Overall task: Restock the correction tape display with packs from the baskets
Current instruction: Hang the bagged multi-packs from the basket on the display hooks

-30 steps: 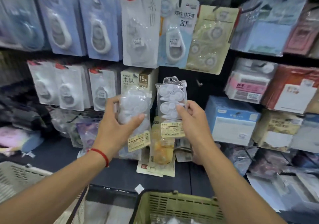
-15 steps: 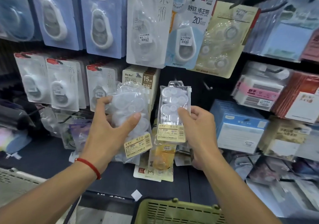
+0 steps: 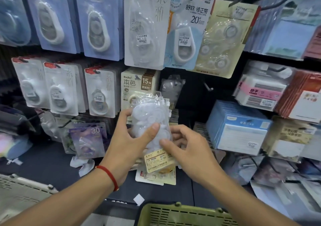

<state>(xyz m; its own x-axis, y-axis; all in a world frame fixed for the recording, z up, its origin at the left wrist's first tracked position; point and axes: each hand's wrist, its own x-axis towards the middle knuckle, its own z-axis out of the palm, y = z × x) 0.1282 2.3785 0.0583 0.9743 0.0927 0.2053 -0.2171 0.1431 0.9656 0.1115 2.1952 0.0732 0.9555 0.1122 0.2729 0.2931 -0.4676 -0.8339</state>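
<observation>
My left hand [image 3: 128, 138] grips a bundle of clear correction tape packs [image 3: 151, 119] in front of the display wall, thumb across the front. My right hand [image 3: 187, 149] pinches the lower edge of the same bundle near its yellow label [image 3: 159, 160]. One clear pack [image 3: 171, 88] hangs on a hook just above the bundle, beside the beige 15M packs [image 3: 137, 86]. A bare metal hook [image 3: 208, 87] sticks out to the right of it. A green basket [image 3: 182, 215] sits at the bottom, below my hands.
Rows of carded correction tapes [image 3: 97, 24] hang across the wall. Blue note packs [image 3: 241, 130] and pink-labelled packs [image 3: 260, 90] fill the right side. A beige basket [image 3: 19, 191] is at the lower left. Loose packs [image 3: 156, 175] lie on the dark shelf.
The single pack my right hand held now hangs on the hook. My right hand has come down to the bundle in my left hand, which has shifted right and slightly down.
</observation>
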